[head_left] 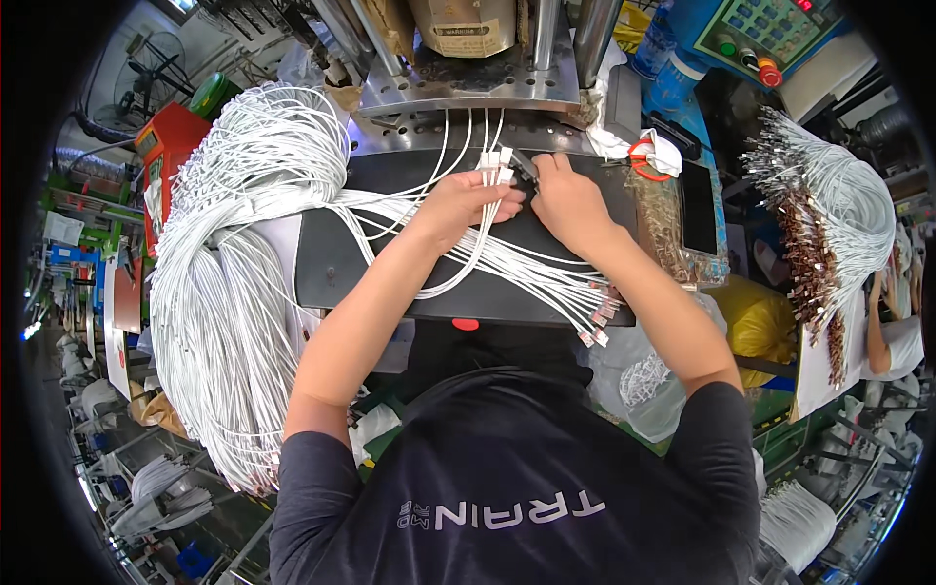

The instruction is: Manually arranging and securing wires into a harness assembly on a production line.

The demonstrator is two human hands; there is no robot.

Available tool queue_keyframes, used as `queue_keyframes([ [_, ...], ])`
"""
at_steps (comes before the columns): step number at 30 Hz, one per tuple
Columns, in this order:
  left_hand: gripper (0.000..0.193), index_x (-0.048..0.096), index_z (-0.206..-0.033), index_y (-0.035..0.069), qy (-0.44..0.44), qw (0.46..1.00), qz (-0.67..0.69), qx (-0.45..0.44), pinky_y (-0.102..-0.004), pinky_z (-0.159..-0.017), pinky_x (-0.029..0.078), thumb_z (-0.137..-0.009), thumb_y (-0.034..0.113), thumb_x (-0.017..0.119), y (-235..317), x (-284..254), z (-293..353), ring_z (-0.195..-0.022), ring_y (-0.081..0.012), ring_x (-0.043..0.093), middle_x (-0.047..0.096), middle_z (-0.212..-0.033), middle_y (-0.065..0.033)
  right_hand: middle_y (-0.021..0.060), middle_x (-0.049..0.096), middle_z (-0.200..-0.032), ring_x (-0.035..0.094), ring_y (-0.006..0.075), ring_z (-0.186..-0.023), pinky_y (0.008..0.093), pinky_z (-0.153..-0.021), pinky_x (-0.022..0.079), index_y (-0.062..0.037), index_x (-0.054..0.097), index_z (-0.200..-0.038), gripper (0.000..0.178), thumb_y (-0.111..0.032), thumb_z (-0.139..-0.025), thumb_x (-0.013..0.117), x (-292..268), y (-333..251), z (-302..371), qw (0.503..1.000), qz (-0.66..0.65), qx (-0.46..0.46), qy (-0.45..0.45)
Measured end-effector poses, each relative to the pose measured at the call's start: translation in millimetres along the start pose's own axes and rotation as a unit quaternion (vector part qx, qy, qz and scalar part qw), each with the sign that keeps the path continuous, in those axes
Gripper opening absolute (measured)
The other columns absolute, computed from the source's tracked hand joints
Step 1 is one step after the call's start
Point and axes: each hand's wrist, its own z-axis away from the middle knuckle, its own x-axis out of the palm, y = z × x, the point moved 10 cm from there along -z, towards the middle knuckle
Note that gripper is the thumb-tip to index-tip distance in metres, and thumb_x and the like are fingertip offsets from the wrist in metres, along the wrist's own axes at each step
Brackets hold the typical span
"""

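Observation:
My left hand [460, 207] is closed round several white cables [478, 255], whose white plug ends [493, 162] stick up past the fingers. Close beside it, my right hand [575, 207] pinches a small dark grey object [525, 168] next to the plugs; its kind is too small to tell. Under both arms runs a bundle of white cables [526, 283], ending in white and reddish-brown connectors [597, 314] at the front right of the black work surface [336, 258].
A press with a steel plate [468, 90] and posts stands just beyond my hands. On the left hangs a large heap of white cables [219, 322]. To the right are red-handled scissors [647, 161], a phone [698, 210], a control panel [775, 39] and another cable bundle [838, 214].

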Motion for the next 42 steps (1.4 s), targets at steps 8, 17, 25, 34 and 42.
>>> queue_keyframes([
  [8,0.025,0.07,-0.099,0.002,0.012,0.978,-0.201,-0.046,-0.0247,-0.061,0.05,-0.096,0.028,0.071,-7.3,11.5,-9.2,-0.065,-0.0112,0.061,0.064,-0.081,-0.0025,0.005,0.064,-0.085,0.049,0.0101,-0.056,0.0239,-0.048,0.034,-0.005,0.066,-0.129,0.038,-0.018,-0.098,0.051,38.5,32.2,17.3,0.676,-0.667,0.271,-0.154],
  [17,0.028,0.071,-0.095,0.001,0.004,0.978,-0.2,-0.055,-0.0227,-0.057,0.048,-0.095,0.029,0.072,-6.8,19.7,-6.9,-0.062,-0.0096,0.06,0.064,-0.079,-0.0022,0.0011,0.063,-0.081,0.046,0.0073,-0.056,0.0236,-0.049,0.034,-0.0058,0.069,-0.126,0.037,-0.021,-0.101,0.046,38.0,36.9,18.2,0.729,-0.633,0.252,-0.061],
  [25,0.026,0.071,-0.098,0.0,0.009,0.986,-0.161,-0.039,-0.0229,-0.062,0.051,-0.096,0.026,0.071,-3.7,23.2,-6.0,-0.068,-0.01,0.062,0.066,-0.081,-0.0032,0.0023,0.064,-0.077,0.05,0.0082,-0.058,0.0252,-0.054,0.039,-0.0015,0.071,-0.12,0.037,-0.021,-0.098,0.048,42.2,41.7,16.5,0.782,-0.58,0.228,-0.022],
  [34,0.019,0.07,-0.1,0.004,0.025,0.988,-0.151,-0.012,-0.0231,-0.068,0.052,-0.097,0.023,0.069,-7.2,12.9,-5.3,-0.07,-0.0096,0.064,0.067,-0.081,-0.0006,0.0003,0.064,-0.082,0.056,0.0081,-0.068,0.0248,-0.063,0.044,0.0041,0.069,-0.117,0.033,-0.015,-0.091,0.061,20.5,62.0,7.9,0.796,-0.56,0.217,-0.07],
  [42,0.019,0.07,-0.102,0.004,0.03,0.974,-0.226,-0.004,-0.0238,-0.069,0.052,-0.096,0.023,0.071,-7.8,12.2,-5.6,-0.072,-0.0086,0.064,0.068,-0.082,-0.0005,0.0005,0.067,-0.087,0.06,0.0068,-0.077,0.0228,-0.072,0.047,0.003,0.069,-0.119,0.033,-0.012,-0.09,0.065,41.7,57.4,6.6,0.828,-0.535,0.132,-0.1],
])
